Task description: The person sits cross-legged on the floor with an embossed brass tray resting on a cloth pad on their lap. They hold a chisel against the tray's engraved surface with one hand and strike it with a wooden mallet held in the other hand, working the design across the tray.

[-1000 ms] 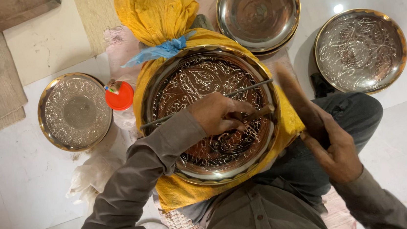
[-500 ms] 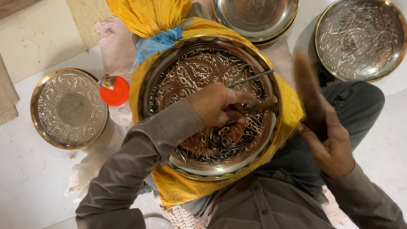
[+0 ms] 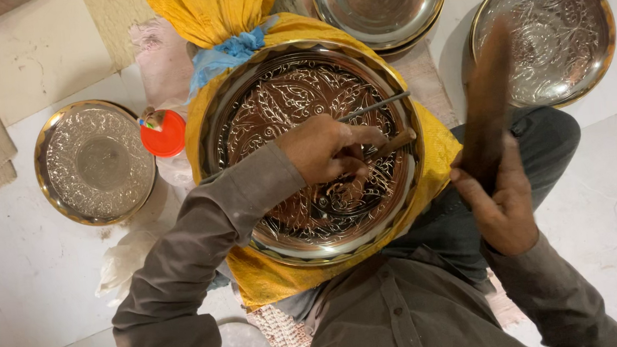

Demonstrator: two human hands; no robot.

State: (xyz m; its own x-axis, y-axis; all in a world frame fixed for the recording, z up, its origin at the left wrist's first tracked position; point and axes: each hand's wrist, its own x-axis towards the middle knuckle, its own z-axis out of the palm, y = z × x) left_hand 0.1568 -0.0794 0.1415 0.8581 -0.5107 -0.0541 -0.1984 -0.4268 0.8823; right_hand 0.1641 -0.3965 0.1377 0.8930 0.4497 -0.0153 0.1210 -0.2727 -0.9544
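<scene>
A large engraved brass plate rests on a yellow cloth cushion in my lap. My left hand lies over the plate's middle and pinches a short chisel against the pattern. A thin metal rod lies across the plate by my fingers. My right hand is raised beside the plate's right rim, gripping a brown wooden mallet that looks blurred.
A silver engraved plate lies on the floor at left, with a red-lidded jar beside it. Stacked plain plates sit at the top, another engraved plate at top right. Mats lie at the far left.
My right hand has risen with the mallet, from low beside the plate to higher at its right rim. My left hand stays on the chisel.
</scene>
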